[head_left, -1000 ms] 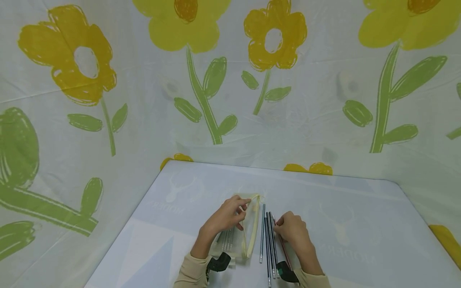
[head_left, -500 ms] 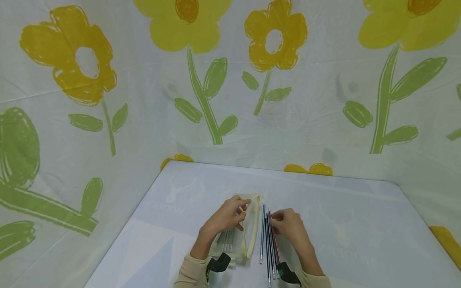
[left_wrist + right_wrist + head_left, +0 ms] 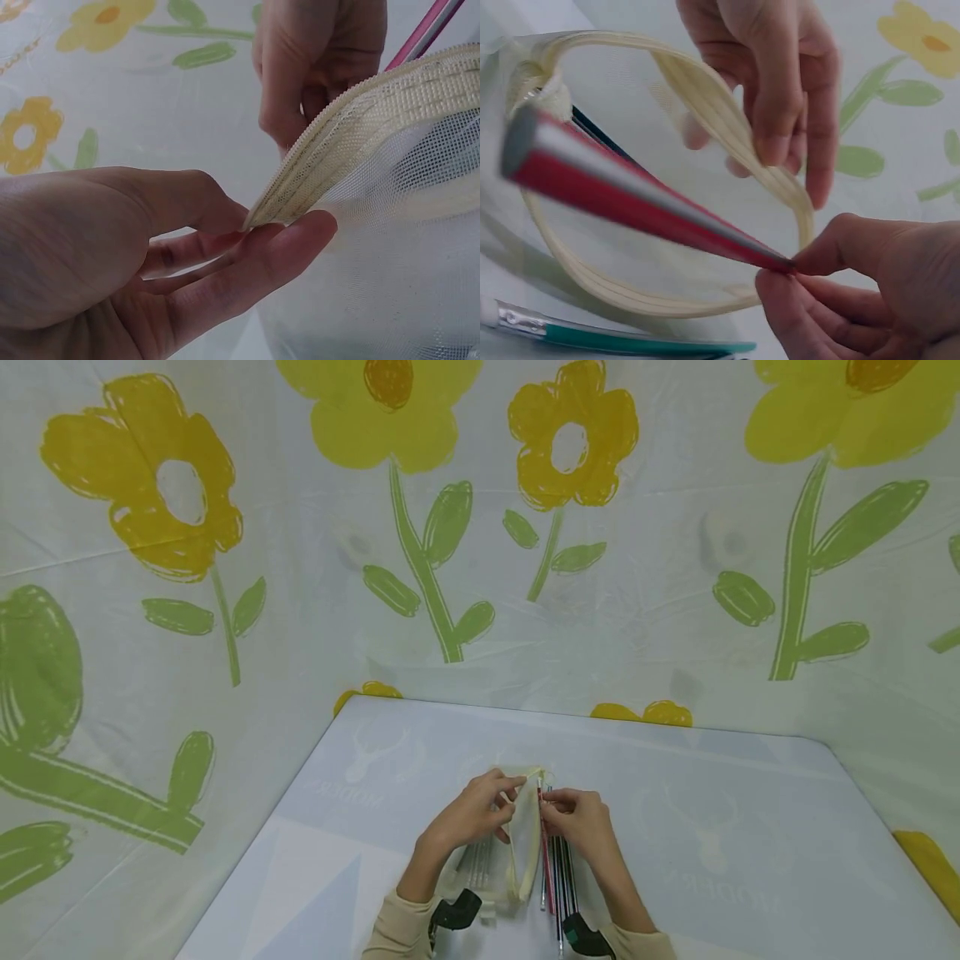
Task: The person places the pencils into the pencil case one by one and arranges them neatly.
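Carrying everything in the head view: pale counter (image 3: 787,843), faint blue triangles and stag prints, lettering too faint to read. Behind and left, a white backdrop (image 3: 645,577) with yellow flowers and green leaves; top blooms cropped by the frame. Zippered mesh pouch (image 3: 531,860) sits near the middle of the counter's near part. Left hand (image 3: 474,810) is at its rim, right hand (image 3: 588,822) has the red pencil (image 3: 547,860) along its right edge. Dark pencils (image 3: 559,877) lie just right, upper ends behind the right hand. Thin sticks (image 3: 478,864) show through the mesh, kind unclear. Both sleeves are cut off at the bottom.

Left wrist: left thumb and fingers pinch the zipper edge. Pouch is cropped at right; right hand cropped at top, its fingertips behind the zipper edge. Pencil only a striped sliver, top right corner.

Right wrist: right thumb and fingers pinch the red pencil. Near end blurred; it crosses the pouch mouth, can't tell if it's inside. Teal pencil (image 3: 630,341) below, outside the pouch, partly out of frame.
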Action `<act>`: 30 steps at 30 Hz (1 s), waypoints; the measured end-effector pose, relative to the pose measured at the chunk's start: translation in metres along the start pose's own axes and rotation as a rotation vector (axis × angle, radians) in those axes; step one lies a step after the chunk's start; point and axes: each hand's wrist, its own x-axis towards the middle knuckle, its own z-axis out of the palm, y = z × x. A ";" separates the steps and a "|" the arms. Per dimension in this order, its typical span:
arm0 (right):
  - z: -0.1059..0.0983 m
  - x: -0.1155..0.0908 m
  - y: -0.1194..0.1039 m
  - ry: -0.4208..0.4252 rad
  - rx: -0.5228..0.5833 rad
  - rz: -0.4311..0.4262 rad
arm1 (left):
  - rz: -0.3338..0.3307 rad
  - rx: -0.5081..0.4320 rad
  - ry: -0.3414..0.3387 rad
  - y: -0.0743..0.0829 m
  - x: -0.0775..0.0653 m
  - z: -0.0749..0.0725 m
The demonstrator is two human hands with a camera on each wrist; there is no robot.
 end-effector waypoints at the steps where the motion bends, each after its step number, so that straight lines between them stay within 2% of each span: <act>1: 0.001 0.000 0.000 0.012 0.003 -0.002 | 0.001 0.002 -0.003 0.000 0.000 0.000; 10: 0.013 0.003 0.007 0.107 0.146 -0.011 | 0.006 0.040 -0.012 0.003 0.001 0.002; 18: 0.021 0.002 0.008 0.125 0.269 -0.017 | 0.003 0.054 -0.012 0.004 0.002 0.003; 30: 0.021 0.002 0.005 0.112 0.298 -0.018 | 0.001 0.046 -0.013 0.004 0.002 0.002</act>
